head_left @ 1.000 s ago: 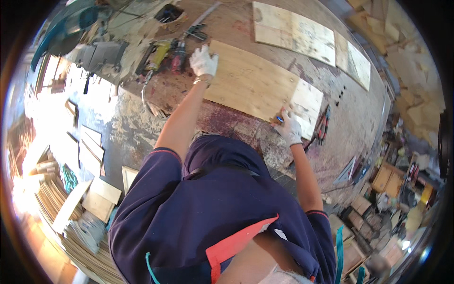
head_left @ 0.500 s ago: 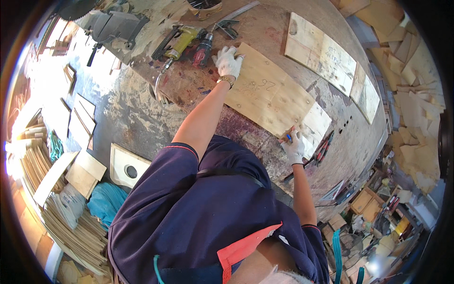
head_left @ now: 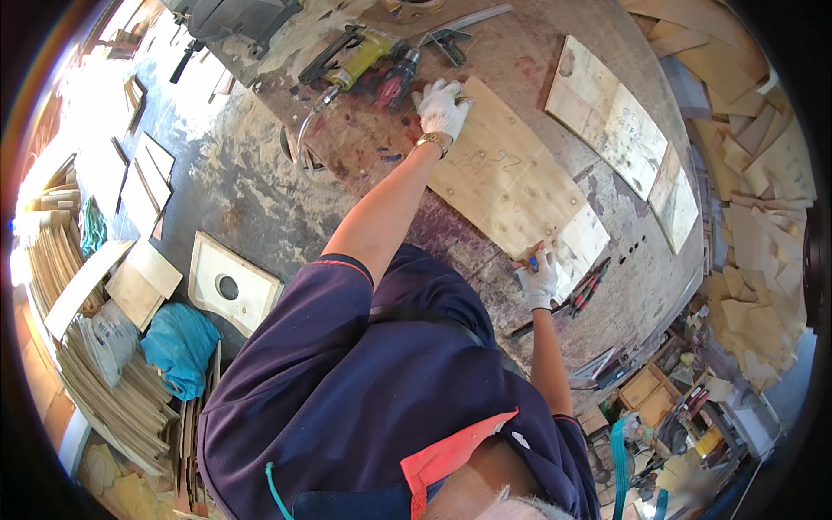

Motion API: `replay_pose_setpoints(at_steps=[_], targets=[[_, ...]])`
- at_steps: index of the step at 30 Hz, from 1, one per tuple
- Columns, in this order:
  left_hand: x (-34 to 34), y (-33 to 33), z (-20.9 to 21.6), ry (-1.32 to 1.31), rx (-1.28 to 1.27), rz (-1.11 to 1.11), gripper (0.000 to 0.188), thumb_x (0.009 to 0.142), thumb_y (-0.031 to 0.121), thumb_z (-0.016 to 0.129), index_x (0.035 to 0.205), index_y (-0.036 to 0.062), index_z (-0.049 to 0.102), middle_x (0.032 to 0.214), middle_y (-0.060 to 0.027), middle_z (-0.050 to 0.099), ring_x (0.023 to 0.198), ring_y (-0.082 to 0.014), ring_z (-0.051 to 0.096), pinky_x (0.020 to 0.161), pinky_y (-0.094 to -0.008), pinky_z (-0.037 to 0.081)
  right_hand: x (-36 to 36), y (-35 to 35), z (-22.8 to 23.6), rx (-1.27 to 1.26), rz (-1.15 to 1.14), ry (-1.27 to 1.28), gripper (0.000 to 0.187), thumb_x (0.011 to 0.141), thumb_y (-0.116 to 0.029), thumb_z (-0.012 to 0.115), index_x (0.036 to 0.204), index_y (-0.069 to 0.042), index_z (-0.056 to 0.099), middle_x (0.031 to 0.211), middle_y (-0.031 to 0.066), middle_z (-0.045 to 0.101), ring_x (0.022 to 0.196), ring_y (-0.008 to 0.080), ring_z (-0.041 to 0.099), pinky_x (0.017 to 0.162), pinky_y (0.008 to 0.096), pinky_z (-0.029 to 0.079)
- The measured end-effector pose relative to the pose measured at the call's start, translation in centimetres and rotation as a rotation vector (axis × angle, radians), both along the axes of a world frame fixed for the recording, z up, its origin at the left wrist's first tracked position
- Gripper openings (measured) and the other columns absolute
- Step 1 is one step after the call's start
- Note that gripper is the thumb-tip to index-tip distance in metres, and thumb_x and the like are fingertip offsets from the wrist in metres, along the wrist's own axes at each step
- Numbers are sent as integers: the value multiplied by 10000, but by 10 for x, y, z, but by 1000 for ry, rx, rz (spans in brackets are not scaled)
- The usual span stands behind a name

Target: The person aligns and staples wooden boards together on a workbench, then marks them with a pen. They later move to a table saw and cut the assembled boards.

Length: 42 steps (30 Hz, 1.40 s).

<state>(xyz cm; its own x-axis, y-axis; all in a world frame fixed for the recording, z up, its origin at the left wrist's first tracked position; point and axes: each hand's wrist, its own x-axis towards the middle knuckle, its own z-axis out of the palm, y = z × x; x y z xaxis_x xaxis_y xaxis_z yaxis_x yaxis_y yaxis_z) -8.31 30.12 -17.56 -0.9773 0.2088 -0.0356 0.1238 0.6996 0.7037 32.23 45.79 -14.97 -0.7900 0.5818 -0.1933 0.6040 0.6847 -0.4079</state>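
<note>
2 gloved hands are at the plywood panel [head_left: 511,173], which lies on the workbench [head_left: 511,52] in front of the person. The left hand [head_left: 443,108] sits at its upper left end, fingers bent by the edge; from here I can't tell whether they pinch it. The right hand [head_left: 539,282], at the lower right end, is closed narrowly around a small blue item [head_left: 534,261]. I'd worry about the panel skewing against the paler board [head_left: 583,243] if the 2 hands press unevenly. A leftward slip might knock the red drill [head_left: 399,80]; a careless wrist could catch the pliers [head_left: 591,290].
</note>
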Motion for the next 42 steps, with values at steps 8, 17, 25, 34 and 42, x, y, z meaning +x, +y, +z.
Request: replay_pose_setpoints(at_steps=[8,17,25,34,42], targets=[[10,5,4,278,-168,26,223,864,291,715,1058,182,694,1077,-77,611,1118,-305,549,1036,-533,377,-3,-3,6,120,82,17,812,651,-279,934,1372,-124,596,1050,132,593,859,340,651,700,420,540],[47,40,2,391,-221,-417,215,859,223,641,1060,151,663,1081,-97,606,1111,-279,561,974,-442,429,-9,-7,16,64,52,-41,760,667,-251,942,1336,-82,624,1040,106,576,867,286,656,703,391,541],[62,52,10,449,-51,-959,343,863,386,683,1089,128,666,1115,-103,627,1136,-294,570,1009,-446,430,1,2,-5,-78,7,-23,835,674,-293,942,1408,-129,578,1160,98,595,892,265,663,765,376,570],[133,130,19,485,-114,-1240,527,832,469,727,1231,129,671,1066,-111,606,1082,-297,556,952,-466,415,0,0,2,-50,12,-51,771,711,-397,888,1370,-132,587,1117,114,606,975,301,654,771,419,570],[165,166,25,524,-354,-1284,645,876,573,645,1404,205,600,1152,-113,587,1152,-293,525,991,-492,366,-10,6,48,-157,-13,-92,682,762,-440,817,1331,-131,601,1120,132,619,998,354,656,831,462,546]])
